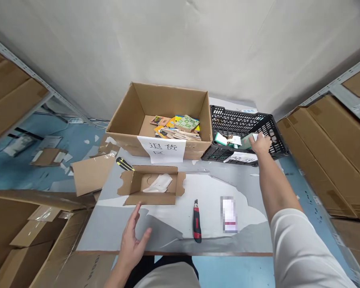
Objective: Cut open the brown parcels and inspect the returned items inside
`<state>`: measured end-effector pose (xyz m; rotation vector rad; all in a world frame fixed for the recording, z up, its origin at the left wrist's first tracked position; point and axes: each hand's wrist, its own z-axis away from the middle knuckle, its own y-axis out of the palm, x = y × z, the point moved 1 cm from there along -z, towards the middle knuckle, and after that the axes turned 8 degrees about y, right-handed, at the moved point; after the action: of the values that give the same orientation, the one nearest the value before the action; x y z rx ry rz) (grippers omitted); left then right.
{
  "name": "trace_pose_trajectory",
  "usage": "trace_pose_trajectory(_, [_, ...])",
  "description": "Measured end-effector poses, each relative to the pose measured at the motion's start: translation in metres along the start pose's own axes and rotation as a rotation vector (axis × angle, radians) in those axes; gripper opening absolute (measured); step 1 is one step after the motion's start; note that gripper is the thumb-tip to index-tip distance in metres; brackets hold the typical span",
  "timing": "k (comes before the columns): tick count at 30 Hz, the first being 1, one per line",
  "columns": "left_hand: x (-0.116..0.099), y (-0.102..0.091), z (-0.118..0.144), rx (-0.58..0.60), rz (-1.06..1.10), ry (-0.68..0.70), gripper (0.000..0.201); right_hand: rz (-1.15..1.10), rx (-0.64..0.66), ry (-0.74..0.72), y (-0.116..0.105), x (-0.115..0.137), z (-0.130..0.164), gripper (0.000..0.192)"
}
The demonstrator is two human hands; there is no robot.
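label (229, 215) blurred, shelves (345, 132) cut off — both sides

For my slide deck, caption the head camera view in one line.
Right hand reaches into black crate holding a green packet; left hand hovers open near small opened carton.

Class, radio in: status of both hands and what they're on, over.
Right hand in black plastic crate, gripping green packet. Left hand open, beside small open cardboard box. Red utility knife lies between.
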<state>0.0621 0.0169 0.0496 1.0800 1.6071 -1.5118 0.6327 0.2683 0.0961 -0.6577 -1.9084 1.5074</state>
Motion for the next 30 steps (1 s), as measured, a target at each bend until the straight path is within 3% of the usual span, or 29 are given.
trace_pose_trajectory(4, [-0.003,0.001,0.002,0.005,-0.039,0.005,0.066,0.078,0.129,-0.029,0.031,-0.004,-0.001,0.066])
trace_pose_trajectory(8, [-0.008,0.004,0.002,0.024,-0.113,0.035,0.068,0.118,0.203,-0.071,0.041,-0.002,-0.004,0.073])
trace_pose_trajectory(17, [-0.009,0.009,0.006,0.024,-0.218,0.059,0.071,0.126,0.419,-0.049,0.035,0.008,0.002,0.096])
trace_pose_trajectory(21, [-0.006,0.008,0.009,0.023,-0.245,0.112,0.071,0.081,0.433,-0.100,0.025,0.002,0.002,0.101])
trace_pose_trajectory(30, [-0.006,0.011,0.012,0.049,-0.278,0.163,0.071,0.087,0.446,-0.197,0.027,0.001,0.005,0.078])
